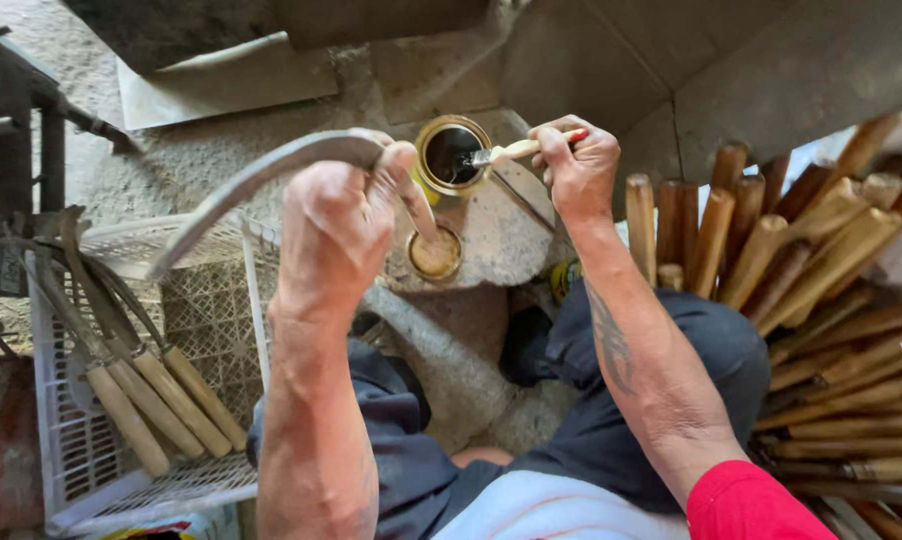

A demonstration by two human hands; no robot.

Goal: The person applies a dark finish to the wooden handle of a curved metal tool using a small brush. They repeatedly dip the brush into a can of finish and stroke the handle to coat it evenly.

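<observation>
Gripping a curved sickle (261,172) near its handle end, the left hand (336,235) holds it raised above the white crate (61,440). The right hand (576,165) pinches a small brush (506,151) dipped into the open tin (451,155). The sickle looks stiff, heavy and sharp, safest held by the handle; the brush looks light.

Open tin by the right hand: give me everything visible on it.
The tin is small and round with a brass-coloured metal rim, lid off, standing upright on a grey stone block. Dark glossy liquid fills it. The brush held by the right hand dips its bristles inside. Its lid lies nearby.
</observation>
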